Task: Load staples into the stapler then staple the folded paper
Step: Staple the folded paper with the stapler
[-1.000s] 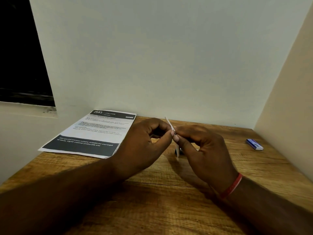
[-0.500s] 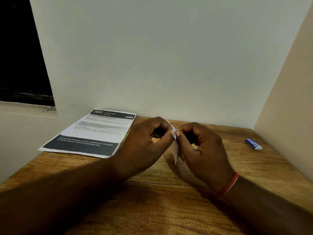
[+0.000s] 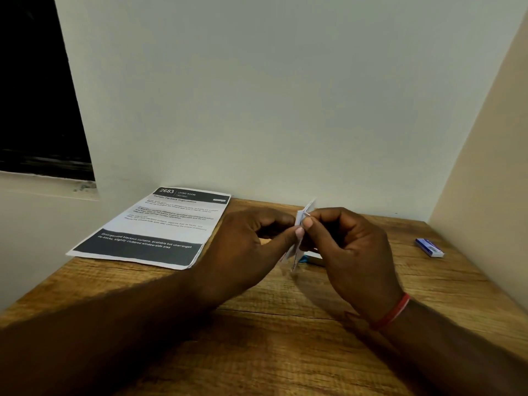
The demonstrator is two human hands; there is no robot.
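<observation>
While left hand (image 3: pixel 251 247) and right hand (image 3: pixel 353 252) both pinch the folded paper (image 3: pixel 303 224) upright, a printed sheet (image 3: pixel 160 227) lies left of it and a blue box (image 3: pixel 430 247) well right; the right hand mostly hides a blue object (image 3: pixel 306 258) beneath.

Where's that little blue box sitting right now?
In the head view, the little blue box lies on the wooden table at the far right, close to the side wall, well apart from the right hand that pinches the folded paper.
</observation>
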